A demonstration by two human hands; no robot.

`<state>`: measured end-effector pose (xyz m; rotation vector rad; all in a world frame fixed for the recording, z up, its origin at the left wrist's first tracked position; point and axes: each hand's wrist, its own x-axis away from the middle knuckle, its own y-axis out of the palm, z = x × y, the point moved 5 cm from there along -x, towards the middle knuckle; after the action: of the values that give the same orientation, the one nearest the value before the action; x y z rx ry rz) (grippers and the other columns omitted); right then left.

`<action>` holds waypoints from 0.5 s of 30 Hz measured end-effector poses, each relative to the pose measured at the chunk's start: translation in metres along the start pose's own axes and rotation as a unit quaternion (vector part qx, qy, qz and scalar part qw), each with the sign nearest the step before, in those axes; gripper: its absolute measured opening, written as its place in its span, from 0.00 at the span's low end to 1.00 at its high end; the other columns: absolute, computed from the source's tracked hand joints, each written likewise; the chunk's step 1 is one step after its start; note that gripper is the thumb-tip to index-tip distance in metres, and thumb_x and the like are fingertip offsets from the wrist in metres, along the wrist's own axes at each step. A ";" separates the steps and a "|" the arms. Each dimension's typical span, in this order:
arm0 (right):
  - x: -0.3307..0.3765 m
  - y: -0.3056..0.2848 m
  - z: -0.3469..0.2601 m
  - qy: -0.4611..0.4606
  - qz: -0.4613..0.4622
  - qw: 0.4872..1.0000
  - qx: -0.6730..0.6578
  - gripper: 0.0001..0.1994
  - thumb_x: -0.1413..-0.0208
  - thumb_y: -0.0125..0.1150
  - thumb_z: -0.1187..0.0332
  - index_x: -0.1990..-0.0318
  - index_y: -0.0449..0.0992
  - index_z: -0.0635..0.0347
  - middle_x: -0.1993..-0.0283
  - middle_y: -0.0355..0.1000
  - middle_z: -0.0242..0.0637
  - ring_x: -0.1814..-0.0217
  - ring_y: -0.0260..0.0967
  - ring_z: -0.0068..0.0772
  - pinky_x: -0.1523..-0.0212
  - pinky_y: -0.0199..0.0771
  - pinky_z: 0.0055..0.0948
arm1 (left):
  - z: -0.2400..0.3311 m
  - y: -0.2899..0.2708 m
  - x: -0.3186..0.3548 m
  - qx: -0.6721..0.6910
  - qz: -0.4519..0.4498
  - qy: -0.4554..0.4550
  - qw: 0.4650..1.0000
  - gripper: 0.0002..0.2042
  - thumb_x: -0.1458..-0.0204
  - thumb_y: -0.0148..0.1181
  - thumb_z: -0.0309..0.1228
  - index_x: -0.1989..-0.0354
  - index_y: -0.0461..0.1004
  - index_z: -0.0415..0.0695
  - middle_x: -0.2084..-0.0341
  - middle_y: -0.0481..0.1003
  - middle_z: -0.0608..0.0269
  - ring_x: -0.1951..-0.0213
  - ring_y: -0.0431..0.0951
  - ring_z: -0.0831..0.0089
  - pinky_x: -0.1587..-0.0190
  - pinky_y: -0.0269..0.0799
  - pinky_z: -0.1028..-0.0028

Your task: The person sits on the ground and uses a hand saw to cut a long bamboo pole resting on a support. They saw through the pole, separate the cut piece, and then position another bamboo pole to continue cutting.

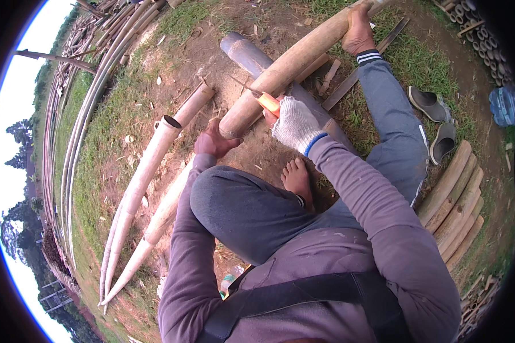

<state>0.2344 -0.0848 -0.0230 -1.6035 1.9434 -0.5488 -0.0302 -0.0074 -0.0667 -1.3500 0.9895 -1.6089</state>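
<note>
1. The thick tan bamboo pole (294, 60) you're working on runs on a diagonal, its cut end low near the middle of the view and its far end up at about 1 o'clock, where your bare foot (358, 31) pins it down.
2. It rests across a dark grey pipe-like log (252, 54) lying on the dirt.
3. Your left hand (213, 142) is bare and cupped right under that near cut end, at roughly 7 o'clock from it, touching it.
4. Your right hand (294, 123), in a white knit glove, is clenched on an orange-handled knife (263, 98), blade laid against the pole's underside just beside the cut end.
5. So both hands sit at the near end, the pole's long axis pointing away from you. The right one's nearer the blade work, the left is steadying.
</note>
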 end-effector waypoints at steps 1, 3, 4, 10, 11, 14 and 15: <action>0.018 -0.001 0.005 0.008 -0.006 1.000 -0.008 0.21 0.32 0.68 0.53 0.58 0.78 0.68 0.67 0.80 0.61 0.61 0.81 0.68 0.61 0.80 0.55 | -0.007 0.003 0.006 0.005 -0.009 -0.011 1.000 0.56 0.60 0.81 0.64 0.23 0.67 0.46 0.46 0.84 0.38 0.42 0.85 0.46 0.38 0.81 0.54; 0.070 -0.028 0.010 -0.007 0.004 1.000 0.013 0.18 0.34 0.71 0.57 0.57 0.78 0.67 0.69 0.78 0.57 0.66 0.79 0.66 0.64 0.78 0.54 | -0.013 0.000 -0.001 0.007 0.006 -0.006 1.000 0.55 0.60 0.80 0.65 0.24 0.68 0.47 0.48 0.85 0.39 0.44 0.86 0.45 0.40 0.82 0.53; 0.106 -0.052 0.005 -0.019 0.006 0.999 0.036 0.16 0.35 0.72 0.60 0.57 0.77 0.66 0.71 0.76 0.54 0.68 0.78 0.64 0.66 0.76 0.52 | -0.017 0.004 0.001 0.000 0.015 0.001 1.000 0.54 0.59 0.79 0.66 0.25 0.69 0.48 0.50 0.86 0.40 0.46 0.87 0.45 0.43 0.83 0.52; 0.144 -0.064 0.022 -0.015 -0.001 0.999 -0.044 0.16 0.37 0.73 0.59 0.59 0.76 0.64 0.74 0.73 0.53 0.71 0.76 0.62 0.69 0.73 0.52 | -0.018 0.010 0.003 -0.009 0.013 0.017 1.000 0.54 0.60 0.78 0.66 0.26 0.69 0.47 0.51 0.86 0.40 0.47 0.88 0.45 0.44 0.83 0.52; 0.112 -0.045 0.023 -0.001 0.004 1.000 -0.005 0.14 0.35 0.72 0.61 0.59 0.77 0.63 0.73 0.75 0.52 0.69 0.77 0.62 0.68 0.74 0.51 | -0.012 0.010 0.003 -0.017 0.017 0.020 1.000 0.54 0.60 0.78 0.66 0.26 0.69 0.47 0.50 0.86 0.40 0.47 0.87 0.45 0.44 0.83 0.52; 0.015 -0.001 0.011 0.015 0.015 1.000 -0.016 0.20 0.33 0.69 0.53 0.57 0.79 0.66 0.67 0.80 0.62 0.62 0.81 0.68 0.63 0.80 0.54 | -0.013 0.011 -0.004 -0.005 0.027 0.021 0.999 0.55 0.60 0.79 0.66 0.26 0.69 0.47 0.51 0.86 0.39 0.46 0.87 0.46 0.43 0.83 0.52; 0.010 0.004 0.007 0.012 0.020 1.000 -0.004 0.20 0.33 0.69 0.53 0.57 0.79 0.66 0.67 0.80 0.62 0.62 0.81 0.69 0.63 0.80 0.55 | -0.012 0.011 -0.003 0.006 0.007 -0.001 1.000 0.59 0.61 0.82 0.64 0.21 0.65 0.45 0.46 0.85 0.39 0.41 0.85 0.45 0.37 0.81 0.54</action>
<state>0.2350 -0.0937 -0.0323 -1.5649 1.9937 -0.5476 -0.0405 -0.0075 -0.0791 -1.3342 0.9855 -1.5999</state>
